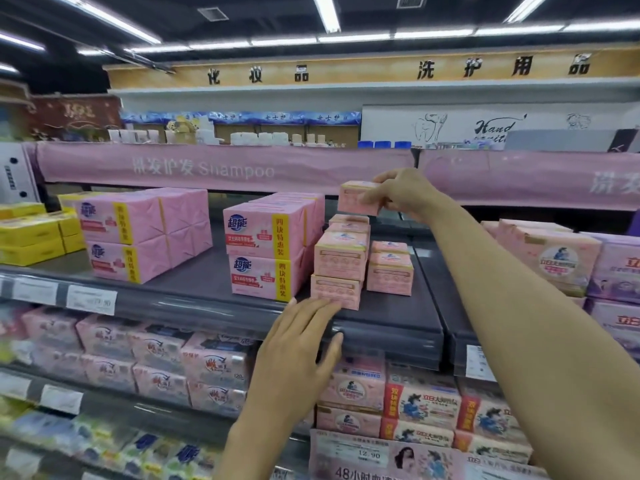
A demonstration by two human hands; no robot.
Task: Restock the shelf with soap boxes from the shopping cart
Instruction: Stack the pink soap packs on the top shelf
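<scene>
My right hand (403,194) grips a small pink soap box (356,199) and holds it in the air just above a stack of like pink soap boxes (341,261) on the dark grey shelf (388,327). A shorter stack of the same boxes (390,271) stands right behind it. My left hand (301,337) reaches forward with straight fingers, the fingertips touching the lowest box of the front stack (334,292) at the shelf's front edge. The shopping cart is out of view.
Larger pink multi-pack soaps (266,251) stand left of the stack, more pink packs (138,233) and yellow boxes (31,233) farther left. Pink and purple packs (561,258) fill the right section. A pink shampoo banner (225,168) hangs low overhead. Stocked shelves lie below.
</scene>
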